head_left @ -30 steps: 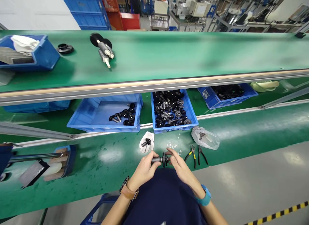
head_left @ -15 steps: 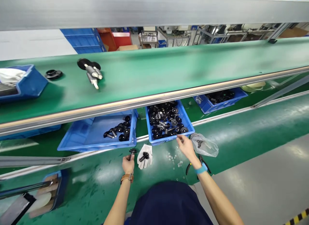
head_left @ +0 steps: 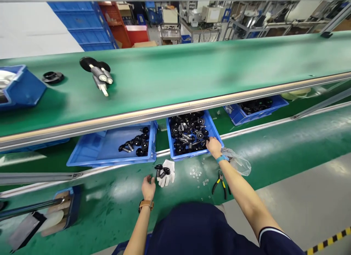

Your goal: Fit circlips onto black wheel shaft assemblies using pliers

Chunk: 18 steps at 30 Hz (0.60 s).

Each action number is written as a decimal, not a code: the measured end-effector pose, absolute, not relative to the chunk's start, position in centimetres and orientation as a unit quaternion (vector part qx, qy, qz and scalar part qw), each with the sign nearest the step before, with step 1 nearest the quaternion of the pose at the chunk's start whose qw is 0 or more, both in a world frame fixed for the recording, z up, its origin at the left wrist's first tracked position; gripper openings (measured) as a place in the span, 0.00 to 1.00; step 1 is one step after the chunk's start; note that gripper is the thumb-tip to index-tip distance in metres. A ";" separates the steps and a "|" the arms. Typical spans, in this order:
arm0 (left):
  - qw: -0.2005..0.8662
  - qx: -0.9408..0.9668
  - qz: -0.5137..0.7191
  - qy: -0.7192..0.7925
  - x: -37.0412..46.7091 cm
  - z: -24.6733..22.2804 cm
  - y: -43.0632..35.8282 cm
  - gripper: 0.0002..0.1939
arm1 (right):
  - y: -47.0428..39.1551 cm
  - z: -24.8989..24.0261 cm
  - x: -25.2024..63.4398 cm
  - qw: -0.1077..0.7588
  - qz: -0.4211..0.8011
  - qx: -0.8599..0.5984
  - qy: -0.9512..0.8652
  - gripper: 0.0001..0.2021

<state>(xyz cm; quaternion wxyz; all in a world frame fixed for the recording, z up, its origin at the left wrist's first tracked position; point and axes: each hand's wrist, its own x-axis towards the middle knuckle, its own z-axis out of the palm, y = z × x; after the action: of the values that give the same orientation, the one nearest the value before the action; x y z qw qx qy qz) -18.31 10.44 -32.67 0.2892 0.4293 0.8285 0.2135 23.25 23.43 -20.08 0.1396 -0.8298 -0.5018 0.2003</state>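
Head view: right hand (head_left: 213, 147) grasps a part in the blue bin (head_left: 216, 132); left hand (head_left: 148, 186) released beside parts on the glove (head_left: 168, 175), axes unclear

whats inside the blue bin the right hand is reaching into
The blue plastic bin holds a heap of black round parts with metal shafts. The right hand reaches in; the bin floor is covered.

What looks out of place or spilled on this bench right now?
Small washers lie scattered loose on the green bench, between the white glove and the pliers, not in any bin. Two black parts sit on the glove. The right hand is at the middle blue bin; the left hand is empty.
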 end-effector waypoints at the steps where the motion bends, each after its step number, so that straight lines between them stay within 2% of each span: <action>1: 0.289 0.439 0.205 0.826 -18.1 -32.7 10.7 0.11 | 22.7 -20.3 23.1 0.170 0.187 -0.821 -0.513 0.19; 4: 0.297 0.469 0.168 0.815 -17.4 -32.8 12.2 0.12 | 18.6 -21.1 22.0 0.253 0.155 -0.787 -0.541 0.17; 7: 0.310 0.489 0.110 0.808 -16.5 -32.8 14.0 0.10 | 11.9 -22.8 20.3 0.280 0.144 -0.777 -0.546 0.11; 10: 0.305 0.506 0.054 0.805 -15.7 -32.7 15.2 0.10 | 5.1 -25.0 19.8 0.255 0.141 -0.816 -0.499 0.10; 15: 0.255 0.525 0.014 0.812 -15.3 -31.7 14.5 0.20 | -1.5 -27.6 23.5 0.170 0.118 -0.927 -0.314 0.20; 18: 0.227 0.527 0.004 0.819 -15.5 -30.9 13.6 0.23 | -2.5 -28.3 26.2 0.110 0.160 -0.947 -0.256 0.22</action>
<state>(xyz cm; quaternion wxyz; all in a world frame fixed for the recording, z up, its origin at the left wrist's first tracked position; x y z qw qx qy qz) -15.48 13.59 -30.94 0.2268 0.5274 0.8188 0.0036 26.20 -2.46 -28.29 0.1103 -0.9469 -0.2563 0.1600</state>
